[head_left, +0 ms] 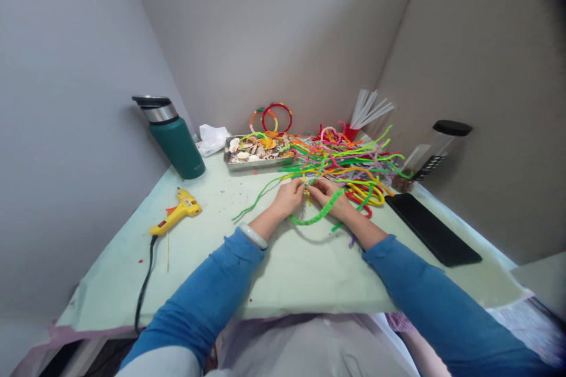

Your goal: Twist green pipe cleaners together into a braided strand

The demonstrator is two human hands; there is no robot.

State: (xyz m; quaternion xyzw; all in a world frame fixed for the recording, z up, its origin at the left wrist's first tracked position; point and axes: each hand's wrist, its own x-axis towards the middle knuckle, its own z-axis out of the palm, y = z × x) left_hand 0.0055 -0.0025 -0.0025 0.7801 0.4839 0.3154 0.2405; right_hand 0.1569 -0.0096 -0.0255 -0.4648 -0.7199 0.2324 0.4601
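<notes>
1. Probably very light, the green fuzzy band [309, 222] hangs as a curved arc between the two wrists; it is nearer to the person than the shell tray [260, 164], and to the right of it.
2. Its surface looks soft and hairy, so I judge that it is not slippery. It likely has a wire inside: easy to bend, and able to keep its curve. It should not break, but strong squeezing may flatten the hair.
3. A good hold, I think, is a gentle pinch close to the joining place, with the free arc hanging loose.
4. The left hand [289, 196] has thumb and fingers brought together at the upper part of the band. The right hand [329, 194] is also closed in a pinch, facing it. A small yellow strand [308, 197] shows between the fingertips; which hand grips it, I cannot tell.
5. To the right of the tray spreads a pile of coloured strands [349, 156], which look equally light and flexible.
6. Behind the tray, a red ring [291, 119] stands upright.
7. To the left of the tray, and nearer to the person, the yellow glue gun [179, 212] lies on the counter [309, 283]. The green bottle [177, 144] stands to the left of the tray also.
</notes>
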